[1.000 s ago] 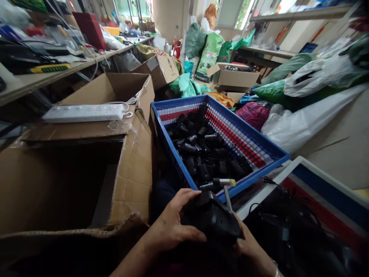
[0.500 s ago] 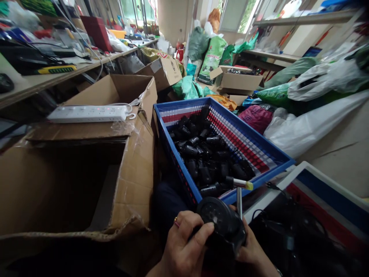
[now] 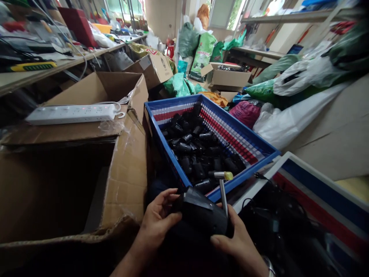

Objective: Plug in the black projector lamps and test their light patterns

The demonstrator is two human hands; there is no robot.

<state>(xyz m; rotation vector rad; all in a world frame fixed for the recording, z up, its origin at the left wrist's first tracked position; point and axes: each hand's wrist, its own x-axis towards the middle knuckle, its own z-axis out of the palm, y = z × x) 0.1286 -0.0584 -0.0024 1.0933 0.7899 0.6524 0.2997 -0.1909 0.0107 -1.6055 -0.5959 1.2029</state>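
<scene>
A black plastic housing [image 3: 201, 213] is held between my two hands, low in the middle of the view. My left hand [image 3: 158, 217] has its thumb and fingers around the left end of it. At the right end, my right hand [image 3: 238, 240] grips it with the thumb on the near side. A small hammer with a metal shaft [image 3: 223, 196] and a yellow-tipped head [image 3: 227, 176] rises behind the housing beside my right fingers. Just beyond is a blue-rimmed basket [image 3: 245, 165] with several black cylindrical parts [image 3: 198, 169].
An open cardboard box [image 3: 127, 173] stands at the left, with a white power strip [image 3: 75, 114] on its flap. At the right a white-rimmed basket [image 3: 259, 177] holds black parts and cables. Plastic bags [image 3: 291, 123] lie behind it. A cluttered workbench [image 3: 66, 61] runs along the upper left.
The black housing has been turned from its round face to its long side. My left hand has shifted left to its end. The whole view has shifted slightly.
</scene>
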